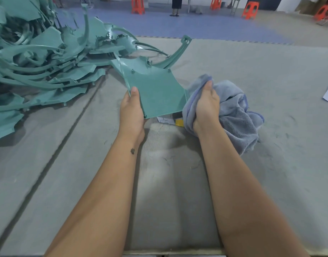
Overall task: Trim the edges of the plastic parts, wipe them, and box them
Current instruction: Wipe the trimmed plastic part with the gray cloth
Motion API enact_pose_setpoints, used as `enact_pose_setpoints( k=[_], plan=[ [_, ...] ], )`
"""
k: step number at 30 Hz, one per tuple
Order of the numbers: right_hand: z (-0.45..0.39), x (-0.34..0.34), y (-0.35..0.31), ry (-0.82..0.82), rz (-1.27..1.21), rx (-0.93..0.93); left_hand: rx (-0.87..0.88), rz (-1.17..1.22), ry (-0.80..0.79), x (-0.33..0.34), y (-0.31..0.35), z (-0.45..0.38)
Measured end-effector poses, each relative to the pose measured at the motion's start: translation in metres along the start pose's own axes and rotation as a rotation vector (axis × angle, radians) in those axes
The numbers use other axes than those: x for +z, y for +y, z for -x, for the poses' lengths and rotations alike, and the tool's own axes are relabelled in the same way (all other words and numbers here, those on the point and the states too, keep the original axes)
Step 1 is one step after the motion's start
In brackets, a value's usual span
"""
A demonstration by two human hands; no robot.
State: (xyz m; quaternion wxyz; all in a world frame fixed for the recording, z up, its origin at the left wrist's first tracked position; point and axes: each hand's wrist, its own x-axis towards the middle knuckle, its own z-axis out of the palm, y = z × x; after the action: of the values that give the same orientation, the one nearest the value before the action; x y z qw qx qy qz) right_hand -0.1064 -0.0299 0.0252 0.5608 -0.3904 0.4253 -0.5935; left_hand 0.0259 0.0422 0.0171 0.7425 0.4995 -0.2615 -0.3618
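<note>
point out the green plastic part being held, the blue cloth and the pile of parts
green plastic part [157,93], head view, middle of its flat panel
blue cloth [237,115], head view, bunched folds right of the right hand
pile of parts [44,62], head view, middle of the heap

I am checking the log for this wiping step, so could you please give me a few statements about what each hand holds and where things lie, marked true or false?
1. The left hand holds a green plastic part by its near left edge. True.
2. The right hand holds a pair of scissors. False: it grips a bunched blue cloth.
3. A pile of green plastic parts lies to the left on the grey table. True.
4. The cloth is spread flat over the held part. False: it is bunched beside the part's right edge.
5. Orange stools stand on the floor in the background. True.
</note>
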Motion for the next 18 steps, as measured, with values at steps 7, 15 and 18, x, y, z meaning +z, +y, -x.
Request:
enact_pose_setpoints(
  k=[7,15,18],
  plan=[
    [0.008,0.002,0.008,-0.368,0.511,-0.321,-0.017,0.054,0.069,-0.003,0.002,-0.004],
    [0.006,-0.003,-0.009,-0.013,-0.052,0.103,-0.051,0.146,0.034,-0.001,0.002,-0.002],
    [0.004,-0.014,-0.017,-0.096,-0.248,0.190,-0.112,0.364,0.037,-0.004,0.006,-0.002]
  ],
)
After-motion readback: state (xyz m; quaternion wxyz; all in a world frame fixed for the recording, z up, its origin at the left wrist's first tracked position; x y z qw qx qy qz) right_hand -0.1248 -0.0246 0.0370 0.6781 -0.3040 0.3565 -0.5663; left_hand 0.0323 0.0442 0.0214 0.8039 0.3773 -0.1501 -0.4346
